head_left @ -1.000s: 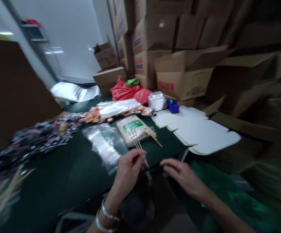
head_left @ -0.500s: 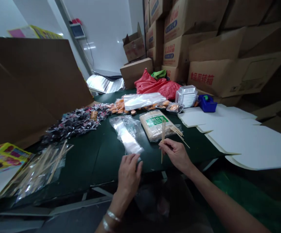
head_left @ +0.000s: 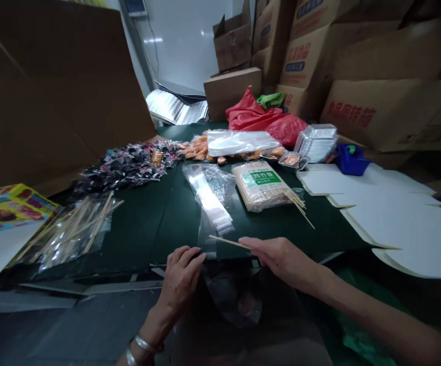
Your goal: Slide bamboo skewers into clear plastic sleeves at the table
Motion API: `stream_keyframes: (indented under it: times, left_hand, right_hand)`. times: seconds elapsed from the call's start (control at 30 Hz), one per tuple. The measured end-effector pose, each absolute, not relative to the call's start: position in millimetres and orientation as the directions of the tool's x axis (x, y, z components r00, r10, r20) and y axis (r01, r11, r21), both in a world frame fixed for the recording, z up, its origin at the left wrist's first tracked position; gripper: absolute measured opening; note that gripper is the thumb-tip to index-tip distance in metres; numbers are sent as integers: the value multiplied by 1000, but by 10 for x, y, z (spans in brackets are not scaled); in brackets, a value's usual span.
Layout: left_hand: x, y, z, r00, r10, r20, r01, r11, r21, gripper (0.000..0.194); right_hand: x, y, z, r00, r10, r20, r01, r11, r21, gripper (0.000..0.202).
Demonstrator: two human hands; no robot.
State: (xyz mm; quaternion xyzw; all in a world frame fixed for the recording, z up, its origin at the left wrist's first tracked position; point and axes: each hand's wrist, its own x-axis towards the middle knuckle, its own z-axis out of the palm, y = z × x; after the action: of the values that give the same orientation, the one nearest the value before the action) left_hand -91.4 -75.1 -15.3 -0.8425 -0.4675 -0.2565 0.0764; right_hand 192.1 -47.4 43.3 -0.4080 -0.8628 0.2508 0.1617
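My right hand (head_left: 277,256) is closed around thin bamboo sticks (head_left: 226,241), their ends pointing left over a narrow clear plastic bag (head_left: 207,234) at the table's front edge. My left hand (head_left: 182,272) has curled fingers and thumb pinched at the near left corner of that bag. Just beyond lies a stack of clear plastic bags (head_left: 214,206). To its right sits a pack of bamboo sticks (head_left: 260,185) with a green label, several loose sticks poking from its right end.
Bagged sticks (head_left: 75,226) lie at the left beside a yellow printed box (head_left: 12,208). Behind are dark wrapped packets (head_left: 124,165), orange packets (head_left: 197,147) and a red bag (head_left: 262,119). White card sheets (head_left: 403,213), a blue tape dispenser (head_left: 352,160) and plastic trays (head_left: 315,142) occupy the right.
My right hand has tipped the sticks from upright to nearly level, pointing left over the bag. My left hand has drawn a single bag toward the table edge, away from the stack.
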Motion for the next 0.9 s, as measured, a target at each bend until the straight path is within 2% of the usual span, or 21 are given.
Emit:
stream_keyframes:
  times: [0.17,0.33,0.53,0.67,0.73,0.8,0.9]
  left_hand:
    - [-870,-753,-191,394,725,564,827,-548,127,23]
    - [-811,-832,-208,343,733,588,842,-518,155,23]
    - [-672,-946,-201,321,763,561,855,-489,176,24]
    - [-555,-1030,-221,309,776,550,859,-476,189,25]
    - [-533,-1079,-228,322,783,532,845,-491,212,23]
    - [-569,-1115,-205,317,804,503,811,-505,296,23]
    - [-738,-1082,-78,149,898,414,722,-385,575,25]
  right_hand:
    - [1675,-518,425,-670,736,-97,738,645,-198,48]
    - [1525,-540,503,-600,773,-209,791,611,-11,56]
    - [1246,-518,508,-543,813,-210,830,557,12,50]
    - [989,-434,510,-491,844,-216,868,496,-32,38]
    - [879,-382,524,-460,863,-207,886,460,-51,38]
    - [812,-340,533,-439,879,-184,898,436,-62,39]
    - [816,-312,505,-443,880,-171,896,433,-96,34]
